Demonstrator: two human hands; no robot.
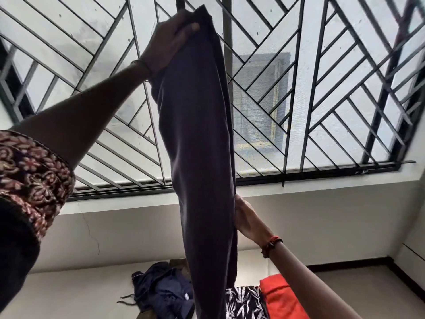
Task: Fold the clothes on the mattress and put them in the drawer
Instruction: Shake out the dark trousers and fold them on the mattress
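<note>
hanging full length before the barred window (pixel 322 93), the dark purple garment (pixel 200 146) is held high over the mattress (pixel 59 295) and the unfolded heap (pixel 165 293), likely so it drops straight for folding, its top gripped in the left hand (pixel 167 42), its side edge pinched by the right hand (pixel 246 219).

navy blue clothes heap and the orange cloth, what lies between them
In the head view, the hanging lower end of the dark purple garment and a black-and-white leaf-print cloth lie between the navy blue clothes heap and the orange cloth.
</note>
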